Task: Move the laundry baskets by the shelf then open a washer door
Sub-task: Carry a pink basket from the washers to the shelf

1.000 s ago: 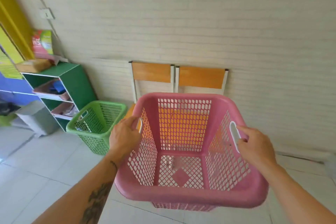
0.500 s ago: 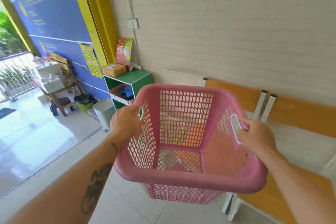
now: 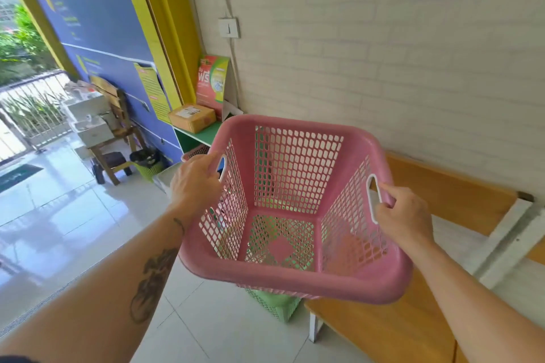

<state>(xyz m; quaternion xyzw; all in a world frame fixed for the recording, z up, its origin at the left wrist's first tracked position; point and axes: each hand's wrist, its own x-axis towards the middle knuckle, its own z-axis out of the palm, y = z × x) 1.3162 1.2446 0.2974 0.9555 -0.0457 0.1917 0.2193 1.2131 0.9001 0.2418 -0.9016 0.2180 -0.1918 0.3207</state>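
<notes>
1. Left hand (image 3: 196,183) is curled round the handle slot on one side of the pink basket (image 3: 295,277), fingers hooked through it; the right hand (image 3: 404,215) grasps the white-edged slot on the opposite side, thumb lying along the rim
2. Between the two hands the pink basket hangs in the air, empty and tipped slightly toward the person, well clear of the floor (image 3: 73,215)
3. Under it a green basket (image 3: 277,303) stands on the floor (only a lower corner shows, plus a green tint through the pink mesh), just beside a wooden bench (image 3: 383,327)
4. Farther off, the green shelf (image 3: 203,132) sits against the wall (image 3: 383,68), with a cardboard box (image 3: 191,118) on top and a red-and-green carton (image 3: 212,82) propped behind it
5. My reading: this is the carrying step, nearly at the shelf. Next the pink basket needs squaring up and lowering, into the green one or beside it, before both hands let go; the door-opening half is not yet begun
</notes>
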